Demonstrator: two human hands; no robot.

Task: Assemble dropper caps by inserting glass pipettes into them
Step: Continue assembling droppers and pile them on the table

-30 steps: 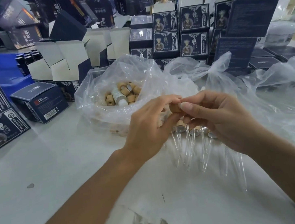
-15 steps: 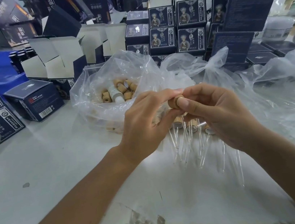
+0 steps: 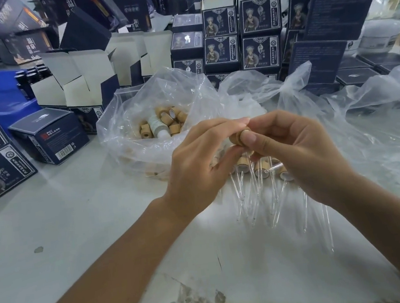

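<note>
Progress looks partial, as I judge it: several assembled droppers (image 3: 260, 171) lie on the table (image 3: 76, 232) beneath the hands, while many loose caps (image 3: 164, 124) wait in the plastic bag (image 3: 123, 126); the left hand (image 3: 196, 167) and right hand (image 3: 297, 153) both pinch one wooden cap (image 3: 235, 138) between thumbs and fingertips, held above the pile; whether a pipette already sits inside it is hidden by the fingers; the glass stems blur against plastic.
</note>
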